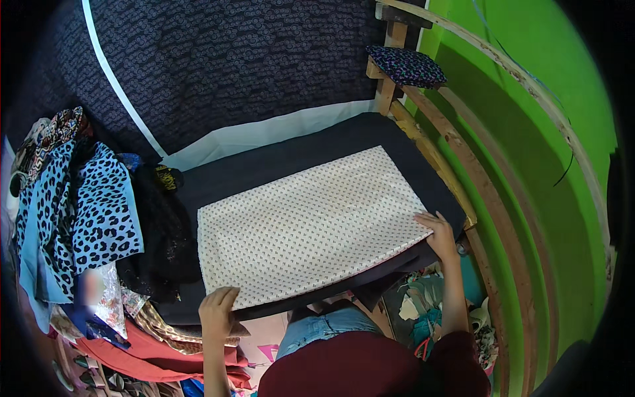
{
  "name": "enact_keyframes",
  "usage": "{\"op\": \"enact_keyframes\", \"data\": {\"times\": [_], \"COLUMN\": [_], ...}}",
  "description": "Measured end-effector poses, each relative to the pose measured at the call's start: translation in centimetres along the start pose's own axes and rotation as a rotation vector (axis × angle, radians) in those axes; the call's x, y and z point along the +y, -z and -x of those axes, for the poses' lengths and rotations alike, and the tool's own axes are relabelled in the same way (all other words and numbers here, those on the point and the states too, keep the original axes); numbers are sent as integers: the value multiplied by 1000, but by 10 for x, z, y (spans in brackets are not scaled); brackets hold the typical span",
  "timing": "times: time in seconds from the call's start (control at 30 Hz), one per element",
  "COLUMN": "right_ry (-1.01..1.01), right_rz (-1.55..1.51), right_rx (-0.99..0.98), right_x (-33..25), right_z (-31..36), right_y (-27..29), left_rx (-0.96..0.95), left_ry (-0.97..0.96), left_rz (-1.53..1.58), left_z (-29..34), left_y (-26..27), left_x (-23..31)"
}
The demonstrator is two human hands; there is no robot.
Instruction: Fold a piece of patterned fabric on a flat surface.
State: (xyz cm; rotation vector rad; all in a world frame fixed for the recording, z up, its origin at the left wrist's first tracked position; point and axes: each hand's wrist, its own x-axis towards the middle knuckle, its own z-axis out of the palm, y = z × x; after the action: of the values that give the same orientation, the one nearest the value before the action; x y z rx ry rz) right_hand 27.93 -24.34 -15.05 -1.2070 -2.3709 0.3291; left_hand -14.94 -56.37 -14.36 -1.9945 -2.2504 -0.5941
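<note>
A folded cream cloth (311, 218) with a small dark repeating print lies spread on a dark-covered padded table (278, 155). At the cloth's near left corner, my left hand (218, 311) has its fingers closed over the edge; its thumb is hidden. My right hand (438, 233) rests on the near right corner, fingers stretched out over the fabric. Between the hands, the cloth's front edge runs in a slight curve along the table's near side.
Piled at the left are blue leopard-print cloth (106, 205), black fabric (155, 238) and red fabric (145, 357). Wooden rails (476, 159) stand along the green wall (575, 218); a dark patterned cloth (407, 66) hangs there. Fabric scraps (423, 317) lie below, right.
</note>
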Motion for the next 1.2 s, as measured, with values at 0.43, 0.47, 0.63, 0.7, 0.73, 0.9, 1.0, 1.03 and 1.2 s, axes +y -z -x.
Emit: {"op": "enact_keyframes", "data": {"times": [0.43, 0.47, 0.63, 0.7, 0.73, 0.9, 1.0, 1.03, 1.2], "right_ry": [102, 110, 123, 124, 122, 183, 88, 58, -36], "right_rz": [-981, -1129, -1317, -1350, -1391, -1481, -1314, -1208, -844], "right_rx": [334, 364, 618, 674, 717, 769, 752, 737, 454], "right_x": [31, 34, 28, 24, 12, -20, -54, -33, -19], "right_z": [-31, -32, -45, -52, -59, -87, -115, -126, -175], "right_y": [20, 18, 21, 27, 33, 57, 73, 63, -3], "left_rx": [696, 756, 1115, 1164, 1208, 1187, 1114, 1115, 661], "left_ry": [291, 297, 200, 137, 144, 72, 282, 398, 533], "left_rz": [909, 939, 1103, 1086, 1118, 1185, 1151, 1021, 959], "left_z": [11, 18, -3, -16, -18, -43, -86, -101, -160], "left_y": [12, 14, 42, 57, 67, 118, 144, 134, 44], "left_x": [-74, -86, -112, -126, -125, -124, -90, -99, -152]}}
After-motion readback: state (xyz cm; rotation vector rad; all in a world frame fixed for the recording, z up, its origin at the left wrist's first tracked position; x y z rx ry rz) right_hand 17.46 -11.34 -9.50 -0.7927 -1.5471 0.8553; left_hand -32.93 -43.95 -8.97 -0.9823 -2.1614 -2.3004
